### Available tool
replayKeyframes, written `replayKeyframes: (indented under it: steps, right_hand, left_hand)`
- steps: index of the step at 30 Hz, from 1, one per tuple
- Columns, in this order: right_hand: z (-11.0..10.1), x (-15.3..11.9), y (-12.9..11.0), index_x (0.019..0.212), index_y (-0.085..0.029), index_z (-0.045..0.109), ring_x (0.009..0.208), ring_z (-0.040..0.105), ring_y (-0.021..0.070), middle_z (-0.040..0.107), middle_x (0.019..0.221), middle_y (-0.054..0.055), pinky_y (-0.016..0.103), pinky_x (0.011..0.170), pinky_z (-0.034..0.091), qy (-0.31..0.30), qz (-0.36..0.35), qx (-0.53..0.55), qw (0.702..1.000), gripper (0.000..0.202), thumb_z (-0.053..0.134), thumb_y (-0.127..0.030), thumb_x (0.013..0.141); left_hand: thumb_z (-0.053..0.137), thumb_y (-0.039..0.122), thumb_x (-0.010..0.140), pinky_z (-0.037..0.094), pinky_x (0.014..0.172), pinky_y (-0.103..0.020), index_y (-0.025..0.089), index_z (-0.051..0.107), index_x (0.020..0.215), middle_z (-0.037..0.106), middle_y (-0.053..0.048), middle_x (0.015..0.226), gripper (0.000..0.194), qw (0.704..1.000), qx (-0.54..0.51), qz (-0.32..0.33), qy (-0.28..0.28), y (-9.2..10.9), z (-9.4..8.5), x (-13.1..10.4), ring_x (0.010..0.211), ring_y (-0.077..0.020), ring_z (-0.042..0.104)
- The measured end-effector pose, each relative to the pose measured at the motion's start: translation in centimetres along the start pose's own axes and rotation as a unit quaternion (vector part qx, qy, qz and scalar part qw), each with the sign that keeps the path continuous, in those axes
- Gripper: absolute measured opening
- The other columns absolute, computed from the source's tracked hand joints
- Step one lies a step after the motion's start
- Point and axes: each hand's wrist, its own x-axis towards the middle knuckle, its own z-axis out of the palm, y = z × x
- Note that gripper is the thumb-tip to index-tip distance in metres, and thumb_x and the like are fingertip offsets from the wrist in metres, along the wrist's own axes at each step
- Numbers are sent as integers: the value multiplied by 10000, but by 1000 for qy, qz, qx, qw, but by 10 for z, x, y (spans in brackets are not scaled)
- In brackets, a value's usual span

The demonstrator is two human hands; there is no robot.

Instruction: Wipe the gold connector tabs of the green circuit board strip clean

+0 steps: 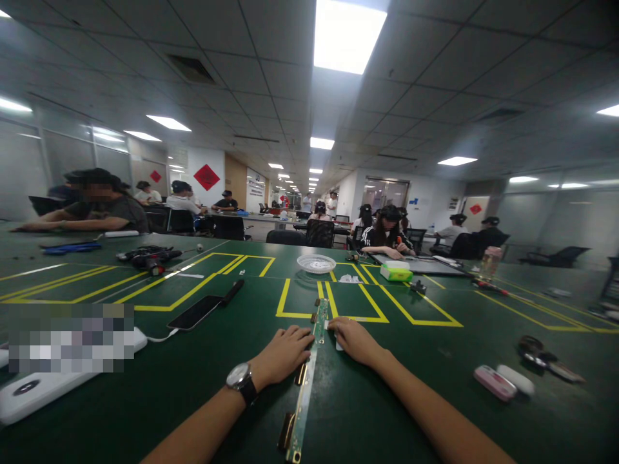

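Note:
A long, narrow circuit board [308,380] lies on the green table, pointing away from me, with several brown flexible tabs along its left edge. My left hand [285,351], with a watch on its wrist, rests at the board's left side, fingertips touching its edge near the middle. At the right side of the board's far part is my right hand [355,338], its fingers bent together by a small white piece [338,346]. What those fingers hold, if anything, is too small to make out.
Ahead stands a white round basket [316,263]. A black phone [196,313] with a cable lies left; a pink case [495,383] lies right. Beyond are a green tissue pack [396,271] and a seated person [389,235]. Yellow tape [333,317] marks the table.

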Motion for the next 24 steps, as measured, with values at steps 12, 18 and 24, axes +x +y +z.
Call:
replayKeyframes:
  steps: [12,18,24]
  right_hand:
    - [-3,0,-4,1097,-171,646,1079,567,189,640,1125,91,326,981,393,-1,0,2,1000,378,436,-48,807]
    - [-5,0,2,1085,-180,654,1076,567,186,642,1122,82,302,969,392,-9,15,-25,1000,372,420,-63,820]
    - [-16,-6,34,993,-194,684,1024,581,187,658,1066,87,286,923,398,-39,174,-161,971,318,417,-93,855]
  left_hand:
    - [364,377,979,326,970,-430,302,378,1382,421,-49,1407,410,1000,-10,-3,-9,0,-1,0,1241,-261,374]
    - [358,361,986,332,982,-430,322,362,1388,331,-48,1467,403,1000,-16,-11,11,1,-4,-1,1296,-260,324]
    - [358,338,988,320,998,-422,301,393,1365,375,-51,1435,381,999,-10,-22,33,3,-8,1,1280,-255,345]
